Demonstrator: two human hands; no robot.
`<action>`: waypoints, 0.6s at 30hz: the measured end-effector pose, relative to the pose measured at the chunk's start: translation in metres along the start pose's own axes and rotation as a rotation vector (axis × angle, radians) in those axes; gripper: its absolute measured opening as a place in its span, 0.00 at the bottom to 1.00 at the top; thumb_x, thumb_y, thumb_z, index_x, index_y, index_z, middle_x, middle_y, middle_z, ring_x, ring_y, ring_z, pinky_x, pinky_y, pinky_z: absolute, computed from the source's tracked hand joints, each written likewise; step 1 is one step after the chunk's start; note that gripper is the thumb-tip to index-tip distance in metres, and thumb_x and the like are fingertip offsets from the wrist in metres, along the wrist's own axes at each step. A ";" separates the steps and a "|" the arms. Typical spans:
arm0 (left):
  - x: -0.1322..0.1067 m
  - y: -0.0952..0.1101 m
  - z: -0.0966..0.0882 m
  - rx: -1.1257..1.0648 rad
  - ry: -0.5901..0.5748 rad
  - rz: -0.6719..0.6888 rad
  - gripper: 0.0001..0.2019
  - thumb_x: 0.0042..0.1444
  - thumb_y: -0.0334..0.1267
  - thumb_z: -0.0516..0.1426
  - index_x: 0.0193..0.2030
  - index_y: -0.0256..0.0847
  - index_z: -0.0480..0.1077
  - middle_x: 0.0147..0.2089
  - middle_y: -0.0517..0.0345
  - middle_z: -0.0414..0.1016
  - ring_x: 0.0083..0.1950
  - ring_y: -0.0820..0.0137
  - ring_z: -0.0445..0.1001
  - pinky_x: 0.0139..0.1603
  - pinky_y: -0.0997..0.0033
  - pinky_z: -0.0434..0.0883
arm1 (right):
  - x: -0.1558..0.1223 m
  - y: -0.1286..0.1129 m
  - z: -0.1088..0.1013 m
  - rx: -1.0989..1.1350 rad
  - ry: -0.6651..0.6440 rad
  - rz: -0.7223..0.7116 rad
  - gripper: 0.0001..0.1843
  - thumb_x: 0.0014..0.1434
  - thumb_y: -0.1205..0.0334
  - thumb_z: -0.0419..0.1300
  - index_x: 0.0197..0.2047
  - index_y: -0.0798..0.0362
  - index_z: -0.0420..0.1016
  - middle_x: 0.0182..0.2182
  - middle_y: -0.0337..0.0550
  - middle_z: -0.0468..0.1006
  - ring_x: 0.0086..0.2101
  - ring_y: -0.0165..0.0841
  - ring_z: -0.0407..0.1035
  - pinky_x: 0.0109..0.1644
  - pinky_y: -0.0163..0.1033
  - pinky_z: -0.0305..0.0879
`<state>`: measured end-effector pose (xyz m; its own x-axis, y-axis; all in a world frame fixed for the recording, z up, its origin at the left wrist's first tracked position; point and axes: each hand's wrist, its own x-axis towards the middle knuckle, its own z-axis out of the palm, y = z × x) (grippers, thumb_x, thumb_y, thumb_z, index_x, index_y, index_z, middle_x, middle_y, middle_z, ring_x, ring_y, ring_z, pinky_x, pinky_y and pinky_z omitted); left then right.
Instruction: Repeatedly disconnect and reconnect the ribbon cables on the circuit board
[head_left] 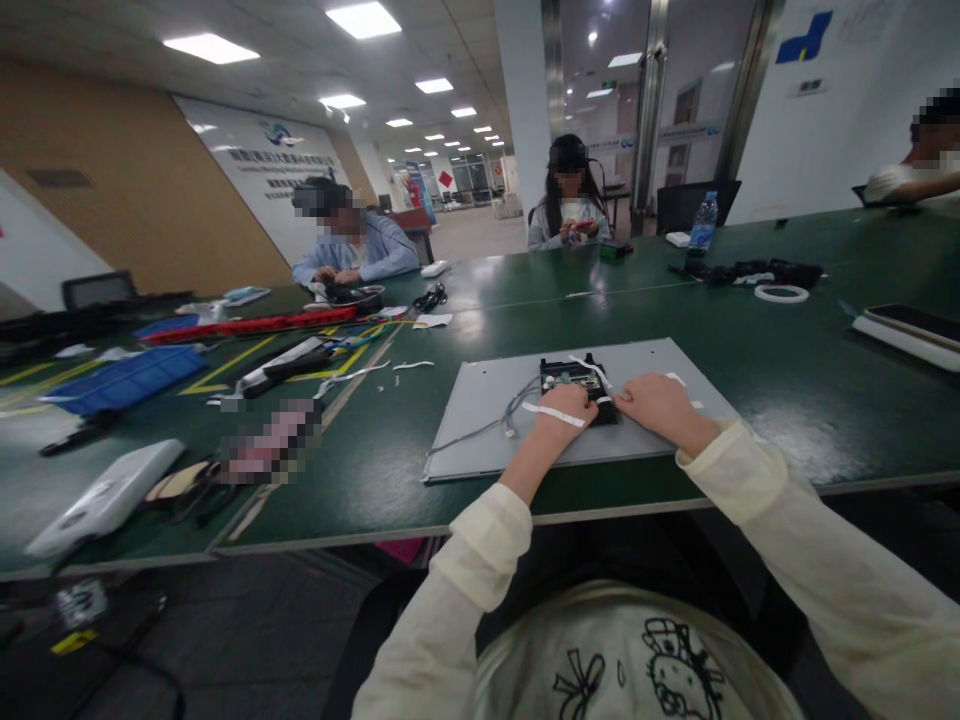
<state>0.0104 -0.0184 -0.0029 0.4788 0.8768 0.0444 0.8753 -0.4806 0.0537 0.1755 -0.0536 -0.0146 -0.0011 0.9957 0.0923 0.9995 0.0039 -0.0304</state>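
Note:
A grey flat panel (487,400) lies on the green table (390,450) in front of me, with a black circuit module (574,375) on its middle and thin wires (480,430) trailing off to the left. My left hand (564,408) rests closed on the module's near left edge, a strip of white tape (553,413) stuck across its back. My right hand (654,403) is curled against the module's near right corner, fingers pressed down on it. What the fingertips pinch is hidden.
Left on the table lie a blue tray (127,380), a long red strip (255,325), black tools (292,368), a white device (105,495) and tape scraps. A tape roll (781,293), water bottle (703,222) and phone (911,322) lie to the right. Three other people sit at the far side.

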 end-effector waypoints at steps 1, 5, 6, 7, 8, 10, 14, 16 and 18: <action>0.000 -0.001 -0.001 0.002 -0.008 -0.004 0.18 0.61 0.46 0.52 0.38 0.36 0.79 0.40 0.43 0.80 0.45 0.58 0.78 0.46 0.65 0.73 | 0.000 0.001 0.000 -0.006 -0.002 0.003 0.24 0.66 0.50 0.50 0.35 0.56 0.82 0.34 0.56 0.80 0.37 0.42 0.74 0.35 0.38 0.60; -0.002 -0.007 -0.002 0.015 -0.029 -0.033 0.18 0.61 0.46 0.52 0.39 0.35 0.79 0.40 0.42 0.79 0.45 0.58 0.78 0.47 0.65 0.73 | -0.003 0.010 0.000 -0.034 0.030 0.051 0.21 0.66 0.54 0.51 0.38 0.58 0.80 0.36 0.58 0.79 0.38 0.44 0.75 0.37 0.40 0.61; -0.003 -0.009 -0.003 0.022 -0.024 -0.036 0.18 0.61 0.44 0.52 0.40 0.34 0.78 0.41 0.41 0.79 0.46 0.58 0.78 0.48 0.65 0.73 | -0.003 0.013 0.001 -0.041 0.039 0.071 0.19 0.66 0.56 0.51 0.39 0.58 0.80 0.36 0.58 0.79 0.38 0.44 0.74 0.37 0.40 0.61; -0.004 -0.012 -0.003 0.028 -0.020 -0.035 0.17 0.61 0.42 0.51 0.40 0.34 0.78 0.41 0.41 0.79 0.46 0.58 0.78 0.48 0.65 0.73 | -0.004 0.015 0.001 -0.047 0.048 0.090 0.18 0.66 0.59 0.50 0.40 0.59 0.79 0.37 0.59 0.79 0.38 0.44 0.74 0.37 0.40 0.61; -0.005 -0.013 -0.003 0.033 -0.017 -0.028 0.16 0.61 0.41 0.51 0.40 0.34 0.78 0.41 0.41 0.79 0.46 0.58 0.78 0.48 0.65 0.72 | -0.005 0.017 0.001 -0.050 0.059 0.102 0.16 0.65 0.61 0.50 0.41 0.59 0.78 0.37 0.58 0.79 0.38 0.44 0.74 0.36 0.40 0.60; -0.006 -0.016 -0.003 0.037 -0.022 -0.010 0.16 0.61 0.38 0.50 0.40 0.33 0.78 0.41 0.40 0.79 0.46 0.58 0.78 0.49 0.64 0.72 | -0.006 0.017 0.001 -0.033 0.107 0.091 0.15 0.65 0.65 0.49 0.43 0.58 0.76 0.37 0.56 0.78 0.38 0.42 0.74 0.36 0.39 0.60; -0.009 -0.015 -0.006 0.029 -0.045 -0.003 0.15 0.61 0.37 0.50 0.40 0.33 0.78 0.42 0.40 0.79 0.46 0.58 0.78 0.49 0.65 0.72 | -0.011 0.009 -0.001 0.120 0.308 -0.225 0.16 0.66 0.60 0.51 0.52 0.56 0.72 0.44 0.53 0.76 0.40 0.39 0.71 0.40 0.38 0.63; -0.011 -0.014 -0.008 0.007 -0.046 0.002 0.14 0.61 0.36 0.51 0.42 0.33 0.78 0.43 0.41 0.80 0.47 0.59 0.78 0.50 0.65 0.72 | -0.013 0.002 -0.002 0.189 0.392 -0.503 0.20 0.65 0.57 0.54 0.58 0.56 0.69 0.50 0.55 0.73 0.46 0.40 0.70 0.45 0.40 0.66; -0.013 -0.014 -0.009 -0.033 -0.023 0.040 0.14 0.61 0.35 0.51 0.46 0.35 0.77 0.45 0.44 0.80 0.49 0.61 0.77 0.52 0.66 0.71 | -0.015 -0.006 -0.003 0.213 0.442 -0.730 0.23 0.65 0.57 0.55 0.61 0.55 0.67 0.54 0.55 0.70 0.52 0.42 0.66 0.52 0.44 0.66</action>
<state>-0.0090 -0.0235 0.0051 0.5148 0.8570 0.0241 0.8531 -0.5148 0.0850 0.1696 -0.0691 -0.0126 -0.5820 0.6108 0.5369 0.7264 0.6872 0.0056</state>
